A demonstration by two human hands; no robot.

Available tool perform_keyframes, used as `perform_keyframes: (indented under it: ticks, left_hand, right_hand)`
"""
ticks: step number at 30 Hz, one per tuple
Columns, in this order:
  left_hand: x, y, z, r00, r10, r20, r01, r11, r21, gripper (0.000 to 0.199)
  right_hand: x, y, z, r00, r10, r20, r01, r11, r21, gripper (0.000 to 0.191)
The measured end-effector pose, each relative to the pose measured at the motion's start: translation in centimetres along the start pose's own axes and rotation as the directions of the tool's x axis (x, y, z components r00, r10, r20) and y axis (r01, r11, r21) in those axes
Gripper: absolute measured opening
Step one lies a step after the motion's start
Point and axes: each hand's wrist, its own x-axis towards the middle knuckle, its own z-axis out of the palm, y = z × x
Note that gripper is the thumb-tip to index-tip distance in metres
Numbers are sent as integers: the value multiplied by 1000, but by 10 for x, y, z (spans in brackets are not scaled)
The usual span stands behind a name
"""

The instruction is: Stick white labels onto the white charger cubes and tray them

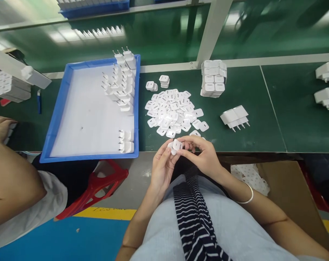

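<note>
The left grip (160, 165) and the right grip (204, 156) meet at the near edge of the green surface (259, 139), both narrow, their thumbs and fingertips pinching small white pieces (177, 145) between them; how the pieces fit together is too small to tell. Just beyond both grips spreads a loose heap of white plates (170, 114), many with a dark slot, its nearest plates close to the right fingers. Past the heap, farther from the grips, stand two short stacks of similar plates (164, 81). Left of the left grip lies a blue tray (137, 119), with white plug adapters (128, 88) lined along the side nearer the grips, prongs showing. Beyond and right of the right grip sits a block of lettered white units (213, 79); nearer, a joined row of pronged adapters (233, 116) rests tilted. Far left of the grips, past the tray, a co-worker's hand (0, 128) touches pale pieces.
</note>
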Motion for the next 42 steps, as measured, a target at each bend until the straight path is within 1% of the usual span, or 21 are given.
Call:
perform_keyframes:
  ticks: [3, 5, 7, 9, 13, 18, 21, 24, 27, 29, 31, 34, 37, 39, 41, 42]
  left_hand:
    - [2, 5, -2, 994, -100, 51, 99, 995, 6, 26]
    - [1, 8, -3, 985, -152, 85, 148, 988, 49, 28]
    - [1, 10, -3, 983, -155, 99, 146, 985, 92, 31]
    - [0, 12, -4, 986, -133, 105, 118, 984, 131, 33]
    - [-1, 13, -5, 987, -116, 111, 93, 977, 193, 34]
    - [-3, 14, -5, 987, -110, 122, 80, 971, 223, 33]
    - [-4, 14, -4, 988, -95, 118, 68, 974, 216, 30]
    - [-5, 13, -4, 993, -49, 108, 24, 975, 221, 28]
    - [-7, 10, -3, 993, 25, 119, -55, 966, 251, 27]
    - [-8, 8, -3, 989, 58, 139, -95, 957, 273, 27]
    - [-8, 6, -4, 986, 63, 152, -104, 954, 282, 27]
    - [-6, 4, -7, 990, 10, 143, -47, 964, 261, 23]
    - [-3, 4, -12, 993, -83, 86, 62, 972, 226, 28]
    - [-1, 6, -14, 990, -129, 48, 116, 970, 215, 35]
    - [0, 10, -17, 992, -126, 18, 120, 972, 200, 37]
    - [1, 12, -18, 994, -111, 6, 108, 975, 193, 37]
  right_hand:
    - [6, -5, -10, 996, -74, 39, 75, 997, -17, 22]
    - [10, -8, -16, 983, -139, 118, 146, 988, -56, 24]
    - [12, -11, -19, 965, -165, 206, 189, 976, -105, 25]
    - [13, -12, -21, 952, -160, 261, 204, 967, -152, 26]
    - [11, -13, -21, 937, -187, 294, 252, 947, -201, 28]
    - [10, -10, -23, 903, -309, 298, 384, 892, -238, 28]
    - [10, -8, -24, 894, -354, 276, 418, 880, -225, 26]
    - [8, -9, -23, 913, -353, 204, 393, 897, -203, 20]
    - [4, -13, -21, 945, -299, 133, 321, 927, -193, 22]
    - [1, -14, -18, 960, -263, 96, 278, 936, -217, 22]
    - [-3, -13, -15, 967, -242, 84, 256, 926, -277, 18]
    - [-7, -7, -10, 964, -234, 128, 266, 876, -403, 11]
    - [-5, -2, -8, 963, -224, 153, 271, 825, -496, 20]
    - [-1, -1, -8, 966, -200, 161, 254, 840, -479, 24]
    - [6, 1, -7, 976, -150, 161, 205, 886, -416, 22]
    - [11, 2, -6, 982, -123, 143, 171, 899, -402, 20]
